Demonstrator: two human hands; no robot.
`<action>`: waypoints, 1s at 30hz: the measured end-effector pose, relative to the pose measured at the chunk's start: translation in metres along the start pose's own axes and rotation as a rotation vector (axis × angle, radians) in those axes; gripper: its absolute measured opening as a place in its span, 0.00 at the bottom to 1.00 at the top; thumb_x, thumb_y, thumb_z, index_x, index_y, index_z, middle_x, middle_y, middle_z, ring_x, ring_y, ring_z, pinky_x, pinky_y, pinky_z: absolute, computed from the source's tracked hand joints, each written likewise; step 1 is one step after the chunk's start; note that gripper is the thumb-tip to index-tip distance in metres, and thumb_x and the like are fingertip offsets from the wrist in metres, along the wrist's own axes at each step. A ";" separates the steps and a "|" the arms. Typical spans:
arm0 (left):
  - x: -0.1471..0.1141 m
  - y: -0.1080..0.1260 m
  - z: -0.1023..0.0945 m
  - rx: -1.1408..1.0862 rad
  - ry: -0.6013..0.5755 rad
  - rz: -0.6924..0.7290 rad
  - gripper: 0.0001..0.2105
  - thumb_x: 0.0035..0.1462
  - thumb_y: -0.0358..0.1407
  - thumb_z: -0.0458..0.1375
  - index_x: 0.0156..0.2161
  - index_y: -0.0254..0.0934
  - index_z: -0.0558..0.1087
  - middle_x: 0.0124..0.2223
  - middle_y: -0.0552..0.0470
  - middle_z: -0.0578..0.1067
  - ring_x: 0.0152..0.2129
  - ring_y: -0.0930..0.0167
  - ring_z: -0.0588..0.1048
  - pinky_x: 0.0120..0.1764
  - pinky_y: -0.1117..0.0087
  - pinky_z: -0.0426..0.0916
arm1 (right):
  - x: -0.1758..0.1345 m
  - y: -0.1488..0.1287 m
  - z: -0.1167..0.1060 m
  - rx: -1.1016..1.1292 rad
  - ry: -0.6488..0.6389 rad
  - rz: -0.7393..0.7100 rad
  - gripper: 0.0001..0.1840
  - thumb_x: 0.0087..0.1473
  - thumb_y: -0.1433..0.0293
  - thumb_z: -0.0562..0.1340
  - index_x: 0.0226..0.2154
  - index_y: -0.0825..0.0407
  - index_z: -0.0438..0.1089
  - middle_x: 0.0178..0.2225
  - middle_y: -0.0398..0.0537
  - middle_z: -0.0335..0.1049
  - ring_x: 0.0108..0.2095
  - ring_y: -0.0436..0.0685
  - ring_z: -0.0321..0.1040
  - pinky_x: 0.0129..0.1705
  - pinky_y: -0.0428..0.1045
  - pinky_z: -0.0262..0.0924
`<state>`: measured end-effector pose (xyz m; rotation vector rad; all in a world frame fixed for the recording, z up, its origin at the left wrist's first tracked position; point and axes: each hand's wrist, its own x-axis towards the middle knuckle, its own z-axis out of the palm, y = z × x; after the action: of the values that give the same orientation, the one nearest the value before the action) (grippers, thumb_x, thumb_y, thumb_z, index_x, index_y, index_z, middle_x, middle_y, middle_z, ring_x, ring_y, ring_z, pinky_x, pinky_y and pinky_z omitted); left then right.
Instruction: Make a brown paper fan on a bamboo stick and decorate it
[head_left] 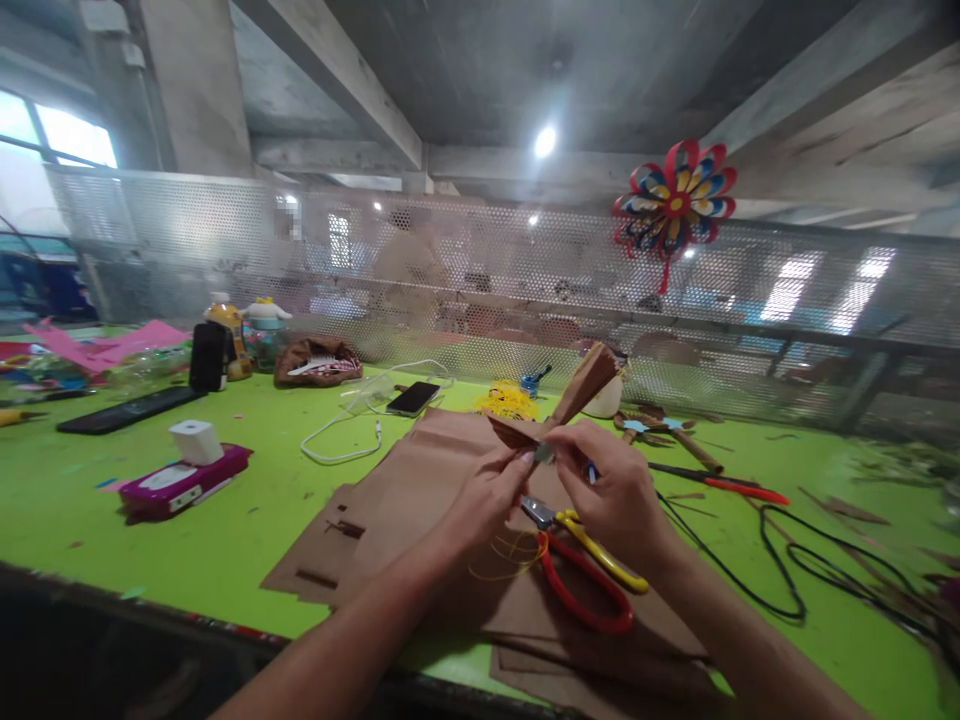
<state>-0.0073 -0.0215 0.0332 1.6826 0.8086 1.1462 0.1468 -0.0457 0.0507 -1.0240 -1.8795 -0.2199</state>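
A pleated brown paper piece (586, 385), fanned out at its ends and narrow at the middle, is held up over the work surface. My left hand (491, 490) is closed, pinching its near part between thumb and fingers. My right hand (611, 485) is closed at the narrow middle, its fingertips meeting those of the left. A small greyish bit shows between the fingertips, too blurred to name. Thin yellow thread (504, 570) loops below my left hand. Scissors (589, 590) with one red and one yellow handle lie under my hands on stacked brown paper sheets (420, 500).
Right of my hands lie a red-handled tool (739, 488), a black cable (795, 590) and brown paper flowers (637, 427). Yellow shreds (510, 398), a phone (414, 398) and a brown pouch (319, 365) lie farther back. A purple power strip (187, 480) is left. Perforated metal mesh (480, 270) stands behind.
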 end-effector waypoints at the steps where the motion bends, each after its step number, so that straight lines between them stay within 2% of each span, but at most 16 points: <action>1: 0.000 0.001 0.000 -0.006 0.001 -0.014 0.14 0.56 0.45 0.49 0.26 0.36 0.62 0.21 0.57 0.61 0.18 0.75 0.59 0.24 0.72 0.54 | 0.000 0.000 0.000 0.007 0.005 -0.001 0.11 0.50 0.78 0.57 0.36 0.51 0.68 0.32 0.47 0.69 0.34 0.55 0.64 0.37 0.50 0.57; 5: -0.001 0.003 0.001 -0.050 -0.023 -0.046 0.14 0.57 0.44 0.48 0.25 0.37 0.60 0.21 0.57 0.60 0.17 0.76 0.58 0.23 0.72 0.54 | 0.002 0.000 0.000 0.053 0.019 0.015 0.09 0.48 0.79 0.57 0.32 0.51 0.66 0.29 0.43 0.67 0.30 0.52 0.62 0.34 0.48 0.56; 10: 0.000 0.004 0.000 -0.095 -0.085 -0.062 0.13 0.56 0.44 0.48 0.25 0.37 0.59 0.21 0.57 0.60 0.18 0.76 0.58 0.22 0.73 0.54 | 0.003 0.001 0.001 0.058 0.023 0.038 0.08 0.48 0.79 0.57 0.32 0.51 0.66 0.29 0.42 0.68 0.30 0.51 0.62 0.34 0.47 0.55; 14: 0.001 0.002 0.000 -0.132 -0.082 -0.064 0.12 0.54 0.42 0.49 0.24 0.38 0.59 0.21 0.57 0.60 0.17 0.76 0.57 0.21 0.73 0.54 | 0.003 0.001 0.001 0.059 0.033 0.038 0.08 0.49 0.78 0.57 0.31 0.51 0.66 0.28 0.43 0.67 0.28 0.51 0.62 0.33 0.47 0.56; 21: 0.004 -0.002 0.001 -0.094 -0.055 -0.092 0.16 0.57 0.44 0.47 0.22 0.38 0.60 0.19 0.55 0.61 0.16 0.75 0.58 0.21 0.71 0.54 | 0.005 -0.007 0.000 0.090 0.043 0.049 0.06 0.51 0.77 0.57 0.31 0.52 0.67 0.29 0.45 0.69 0.30 0.52 0.64 0.35 0.48 0.58; 26: 0.004 -0.002 0.000 -0.047 -0.050 -0.092 0.17 0.57 0.45 0.47 0.21 0.37 0.61 0.18 0.55 0.61 0.16 0.74 0.59 0.22 0.71 0.54 | 0.006 -0.008 0.001 0.071 0.065 0.074 0.04 0.52 0.72 0.59 0.34 0.51 0.69 0.29 0.45 0.70 0.30 0.53 0.65 0.35 0.49 0.59; 30: 0.003 -0.004 -0.002 -0.013 -0.060 -0.032 0.16 0.57 0.46 0.49 0.24 0.37 0.63 0.20 0.56 0.61 0.18 0.75 0.60 0.23 0.71 0.54 | 0.003 -0.004 0.007 0.010 0.105 0.098 0.07 0.51 0.68 0.61 0.36 0.50 0.69 0.28 0.46 0.69 0.30 0.55 0.65 0.34 0.50 0.59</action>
<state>-0.0080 -0.0166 0.0313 1.6797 0.7864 1.0715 0.1388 -0.0434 0.0503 -1.0744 -1.7303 -0.2032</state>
